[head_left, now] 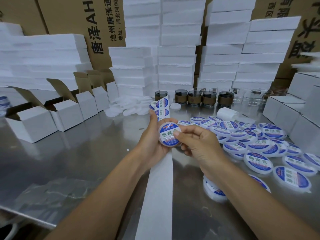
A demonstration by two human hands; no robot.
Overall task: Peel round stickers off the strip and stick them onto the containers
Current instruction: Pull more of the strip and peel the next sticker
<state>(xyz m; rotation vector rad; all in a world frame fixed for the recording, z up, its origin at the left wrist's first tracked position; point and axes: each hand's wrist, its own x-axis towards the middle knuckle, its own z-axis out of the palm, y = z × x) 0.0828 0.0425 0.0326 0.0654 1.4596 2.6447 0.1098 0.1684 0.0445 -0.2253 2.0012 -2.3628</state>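
Cool, rather dim, even light; soft reflections on the steel table [78, 161] toward 9 o'clock; wide-angle bending, blur at 3 o'clock.

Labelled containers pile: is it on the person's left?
No, the labelled containers lie right of the right hand; open white boxes stand left.

— What is carrying everything?
— A shiny steel worktop [78, 161].
— What lies on it?
— On the left, a row of open white cartons [69, 113]. At the back, a heap of plain white lids [128, 108] beside dark jars [194, 98] with brown bands. On the right, blue-labelled round containers [259, 149] overlap, near stacked white boxes [285, 115].
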